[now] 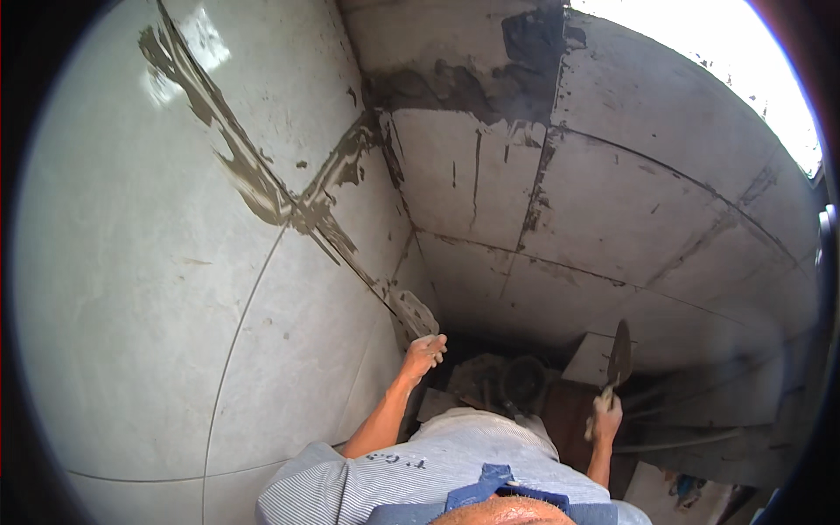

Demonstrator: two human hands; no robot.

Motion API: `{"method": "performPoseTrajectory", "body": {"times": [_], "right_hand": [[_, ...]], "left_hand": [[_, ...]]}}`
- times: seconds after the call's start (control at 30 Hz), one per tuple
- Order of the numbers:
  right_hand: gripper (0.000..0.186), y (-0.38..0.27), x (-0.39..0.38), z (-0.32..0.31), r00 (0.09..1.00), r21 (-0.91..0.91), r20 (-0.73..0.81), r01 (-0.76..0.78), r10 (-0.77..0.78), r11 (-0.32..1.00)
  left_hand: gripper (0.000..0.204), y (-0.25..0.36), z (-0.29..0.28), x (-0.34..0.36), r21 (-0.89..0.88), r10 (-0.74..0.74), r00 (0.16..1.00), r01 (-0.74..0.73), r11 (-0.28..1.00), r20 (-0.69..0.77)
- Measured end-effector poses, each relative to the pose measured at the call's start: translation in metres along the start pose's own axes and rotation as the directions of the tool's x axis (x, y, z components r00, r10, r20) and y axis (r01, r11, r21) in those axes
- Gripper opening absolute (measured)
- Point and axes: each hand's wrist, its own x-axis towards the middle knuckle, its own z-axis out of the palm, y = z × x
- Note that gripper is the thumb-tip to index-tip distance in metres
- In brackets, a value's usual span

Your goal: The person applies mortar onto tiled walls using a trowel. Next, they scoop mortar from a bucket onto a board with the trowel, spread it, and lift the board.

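Observation:
My left hand (425, 355) is closed around the lower end of a pale flat piece (413, 313) smeared with grey. Its exact kind is hard to make out. That piece lies at or against the left tiled wall (149, 332), over the lower part of a slanting joint. Wet grey grout (262, 188) is smeared along this joint and where it crosses another. Off to the right, my right hand (605, 417) grips the handle of a pointing trowel (620, 352). The trowel's dark, leaf-shaped blade points up, away from the left wall.
Ahead stands a tiled far wall (604, 210) with dark joints and a grey-smeared band near its top. Bright light enters through an opening (726, 44) at upper right. Beyond my body, a dark round container (523, 381) sits low down. Boards and clutter lie at lower right.

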Motion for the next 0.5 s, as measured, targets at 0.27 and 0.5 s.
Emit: {"method": "performPoseTrajectory", "body": {"times": [0.27, 0.5], "right_hand": [[0.053, 0.078, 0.013, -0.015, 0.989, -0.361, 0.086, 0.143, -0.120, 0.921], [0.037, 0.111, 0.048, -0.016, 0.989, -0.300, 0.129, 0.105, -0.068, 0.948]], "left_hand": [[0.038, 0.118, 0.000, -0.009, 0.695, 0.638, 0.768, -0.489, 0.527, 0.057], [0.027, 0.284, 0.004, -0.105, 0.443, 0.821, 0.562, -0.715, 0.541, -0.095]]}}
